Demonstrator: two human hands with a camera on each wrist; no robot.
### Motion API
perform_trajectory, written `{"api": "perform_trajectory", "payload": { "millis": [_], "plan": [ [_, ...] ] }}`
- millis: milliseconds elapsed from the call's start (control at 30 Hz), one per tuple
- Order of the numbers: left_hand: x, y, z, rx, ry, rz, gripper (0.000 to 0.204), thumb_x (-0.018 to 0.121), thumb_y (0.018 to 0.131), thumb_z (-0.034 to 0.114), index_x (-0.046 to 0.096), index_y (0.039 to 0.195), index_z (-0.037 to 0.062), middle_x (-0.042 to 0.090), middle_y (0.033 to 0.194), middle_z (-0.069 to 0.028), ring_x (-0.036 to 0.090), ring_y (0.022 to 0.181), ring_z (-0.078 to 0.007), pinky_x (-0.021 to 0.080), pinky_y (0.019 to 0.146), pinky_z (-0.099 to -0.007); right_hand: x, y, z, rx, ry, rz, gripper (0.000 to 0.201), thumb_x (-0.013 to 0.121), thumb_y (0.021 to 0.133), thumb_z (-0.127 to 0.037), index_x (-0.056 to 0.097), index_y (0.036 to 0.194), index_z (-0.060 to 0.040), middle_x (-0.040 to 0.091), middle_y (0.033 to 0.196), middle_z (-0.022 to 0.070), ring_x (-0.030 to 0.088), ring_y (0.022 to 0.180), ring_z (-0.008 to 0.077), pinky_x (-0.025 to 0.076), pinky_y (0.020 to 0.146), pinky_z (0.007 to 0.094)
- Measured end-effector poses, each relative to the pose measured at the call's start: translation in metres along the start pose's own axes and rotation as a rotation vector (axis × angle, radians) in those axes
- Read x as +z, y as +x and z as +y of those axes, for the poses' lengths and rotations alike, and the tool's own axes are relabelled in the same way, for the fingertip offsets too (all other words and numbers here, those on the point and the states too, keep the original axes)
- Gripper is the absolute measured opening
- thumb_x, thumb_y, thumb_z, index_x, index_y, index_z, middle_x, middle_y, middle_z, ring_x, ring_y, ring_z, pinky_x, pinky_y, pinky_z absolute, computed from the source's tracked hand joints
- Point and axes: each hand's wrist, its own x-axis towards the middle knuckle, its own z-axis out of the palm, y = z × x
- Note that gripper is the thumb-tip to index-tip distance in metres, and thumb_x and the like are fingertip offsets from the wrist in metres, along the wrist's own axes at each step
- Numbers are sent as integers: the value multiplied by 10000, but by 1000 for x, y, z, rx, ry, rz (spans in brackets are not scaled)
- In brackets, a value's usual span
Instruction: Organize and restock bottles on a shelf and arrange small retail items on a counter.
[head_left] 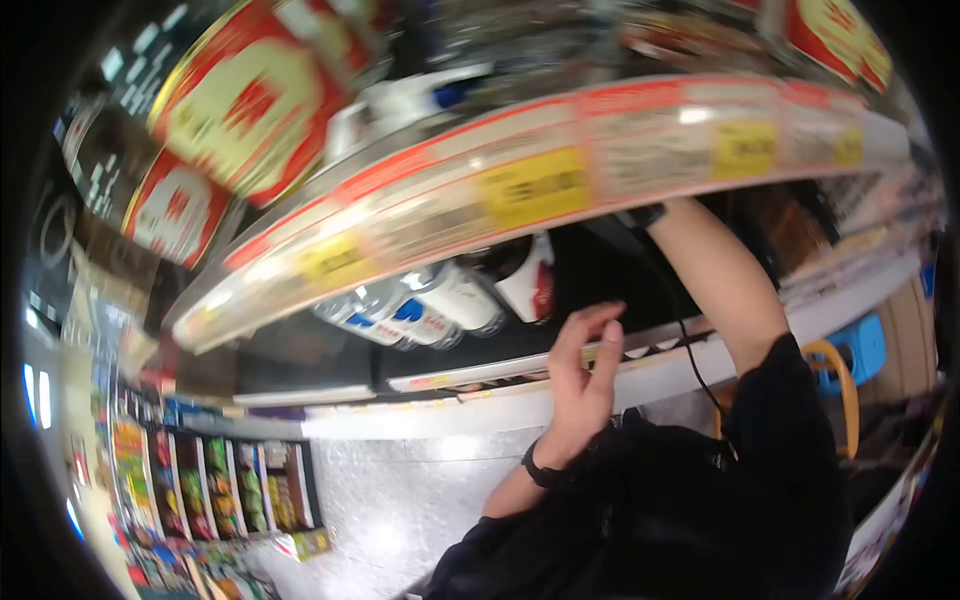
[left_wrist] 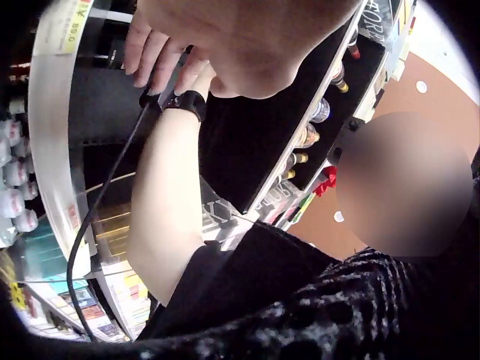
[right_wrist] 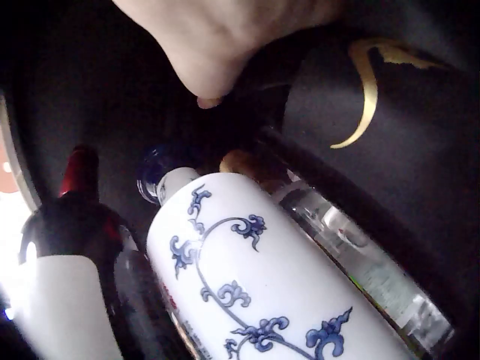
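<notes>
I am facing a store shelf (head_left: 590, 262), a long price strip (head_left: 640, 155) curving across my head view and a white ledge (head_left: 380, 423) running below. Beyond it, a pale floor (head_left: 400, 490) is shining with patches of reflected light. Off to the left a display rack (head_left: 313, 485) is holding rows of colourful packets, and white lights (head_left: 43, 395) are glowing near the edge. To the right a curved yellow frame (head_left: 847, 390) is standing beside a blue stool-like piece (head_left: 862, 350). From my left wrist, a brown surface (left_wrist: 450, 103) with pale round spots is showing past some shelving (left_wrist: 302, 124); from my right, a dark interior (right_wrist: 75, 90) is surrounding the view.
</notes>
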Motion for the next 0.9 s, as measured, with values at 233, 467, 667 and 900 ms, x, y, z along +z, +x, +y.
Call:
{"api": "perform_trajectory", "payload": {
  "millis": [233,467,667,900],
  "plan": [
    [-29,-7,8,25,31,25,209,596,984,150,665,1095,-13,670,989,-119,638,890,-199,498,794,-317,24,11,-6,80,395,42,349,576,957,-290,642,1153,-9,670,1161,151,634,1093,287,484,950,408],
    [-76,-32,9,-44,34,-5,196,628,958,164,666,1044,-9,676,929,-106,636,837,-189,489,730,-310,27,13,-33,288,494,-21,360,547,982,-291,635,1155,12,668,1168,156,632,1098,277,481,958,403],
    [-111,-42,1,-8,-28,-60,191,650,929,169,682,976,-13,682,828,-109,633,682,-201,490,613,-318,17,-6,-17,453,463,-50,372,523,1003,-291,629,1158,30,667,1174,160,631,1103,268,478,964,400],
    [-127,-69,0,-45,-45,-159,211,628,940,182,684,995,-14,682,813,-101,621,669,-174,488,616,-316,-41,-31,-5,720,508,31,414,445,1050,-288,611,1157,75,657,1192,174,619,1113,245,460,990,385]
  ]
}}
